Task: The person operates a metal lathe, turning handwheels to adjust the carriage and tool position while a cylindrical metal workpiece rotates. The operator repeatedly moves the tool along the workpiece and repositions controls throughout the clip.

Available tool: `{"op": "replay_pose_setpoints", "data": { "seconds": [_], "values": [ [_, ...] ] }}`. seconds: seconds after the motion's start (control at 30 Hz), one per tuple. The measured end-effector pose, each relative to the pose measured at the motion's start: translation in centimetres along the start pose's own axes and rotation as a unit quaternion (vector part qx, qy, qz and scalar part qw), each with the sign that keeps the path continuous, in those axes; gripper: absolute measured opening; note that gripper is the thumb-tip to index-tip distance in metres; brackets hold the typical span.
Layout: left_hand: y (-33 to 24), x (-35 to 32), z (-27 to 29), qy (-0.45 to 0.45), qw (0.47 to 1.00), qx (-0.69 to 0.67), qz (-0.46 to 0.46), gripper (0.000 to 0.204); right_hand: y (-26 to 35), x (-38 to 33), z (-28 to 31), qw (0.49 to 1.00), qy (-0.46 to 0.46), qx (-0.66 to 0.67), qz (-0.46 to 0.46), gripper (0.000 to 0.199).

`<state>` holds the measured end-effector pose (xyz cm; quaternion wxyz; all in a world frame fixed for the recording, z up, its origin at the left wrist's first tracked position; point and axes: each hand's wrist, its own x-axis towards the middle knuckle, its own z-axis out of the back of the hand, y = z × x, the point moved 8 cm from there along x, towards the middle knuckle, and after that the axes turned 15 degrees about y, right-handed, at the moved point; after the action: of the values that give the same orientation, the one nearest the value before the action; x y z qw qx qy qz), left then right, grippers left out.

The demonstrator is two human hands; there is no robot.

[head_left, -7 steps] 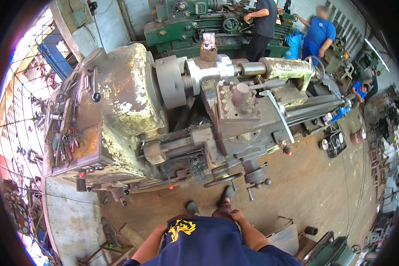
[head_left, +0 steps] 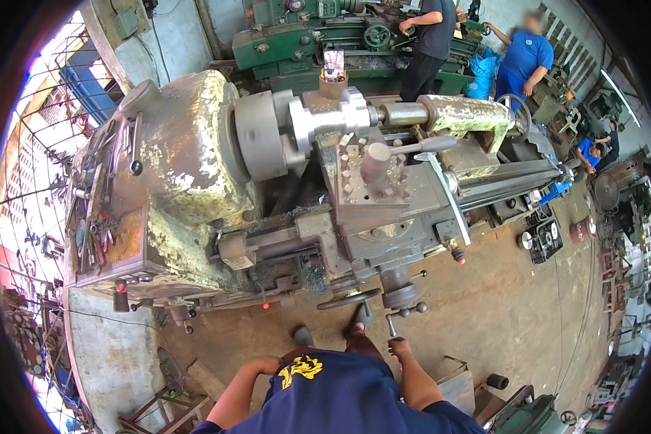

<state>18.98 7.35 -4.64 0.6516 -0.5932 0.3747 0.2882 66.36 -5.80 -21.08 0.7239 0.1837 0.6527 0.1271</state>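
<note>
Where the lathe (head_left: 188,152) is filling the middle of the view, the crank (head_left: 404,312) is projecting from the near side of its carriage (head_left: 394,242), just beyond the right hand (head_left: 399,350). State of the right hand: hanging beside the shirt (head_left: 340,387), seeming to touch nothing, looking curled but showing too small to tell whether it is closing. State of the left hand (head_left: 267,365): resting at the waist, partly hiding, so neither a hold nor a gap is showing. Crank, handling: appearing to be metal, stiff and hardly fragile; being fixed to the lathe, it is probably offering turning resistance rather than weight, possibly with some oily slickness. Place of hold: the grip (head_left: 391,326), the ball (head_left: 421,307) serving as second choice. Crank, direction: its long axis is running slantwise, rising slightly toward the right; the grip is pointing from the left end toward the wearer. Nearby: handwheel (head_left: 349,299), standing left of the crank; caliper (head_left: 447,195), lying slantwise right of the tool post (head_left: 376,163); chuck (head_left: 262,137), blurring as if turning, with a bright workpiece (head_left: 325,121) standing just beside it.
</note>
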Motion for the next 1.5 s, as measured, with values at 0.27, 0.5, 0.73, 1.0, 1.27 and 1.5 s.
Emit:
{"op": "replay_pose_setpoints", "data": {
  "seconds": [0.27, 0.5, 0.73, 1.0, 1.27, 1.5],
  "values": [
    [-12.0, 0.5, 14.1, -0.359, 0.932, -0.045, 0.033, 0.056, 4.3, -0.5, 10.2, 0.999, -0.032, 0.029, 0.006, 0.027],
    [-16.8, 5.5, 17.5, -0.406, 0.905, -0.118, 0.049, 0.048, 6.8, 1.5, 11.7, 1.000, -0.011, -0.015, 0.022, 0.028],
    [-16.5, 6.3, 17.2, -0.446, 0.883, -0.131, 0.070, 0.044, 7.7, 3.1, 10.4, 0.990, 0.048, -0.134, 0.008, 0.027],
    [-14.7, 7.1, 17.5, -0.476, 0.867, -0.141, -0.044, 0.040, 7.0, 2.8, 8.4, 0.996, 0.017, -0.090, -0.008, 0.023],
    [-12.6, 8.2, 17.3, -0.443, 0.884, -0.132, -0.070, 0.037, 4.1, 1.1, 1.4, 0.913, 0.057, -0.389, 0.106, 0.036],
    [-12.5, 9.1, 18.0, -0.373, 0.919, -0.105, -0.074, 0.038, -3.1, -2.3, 0.4, 0.985, -0.163, -0.065, 0.003, 0.033]
  ]
}}
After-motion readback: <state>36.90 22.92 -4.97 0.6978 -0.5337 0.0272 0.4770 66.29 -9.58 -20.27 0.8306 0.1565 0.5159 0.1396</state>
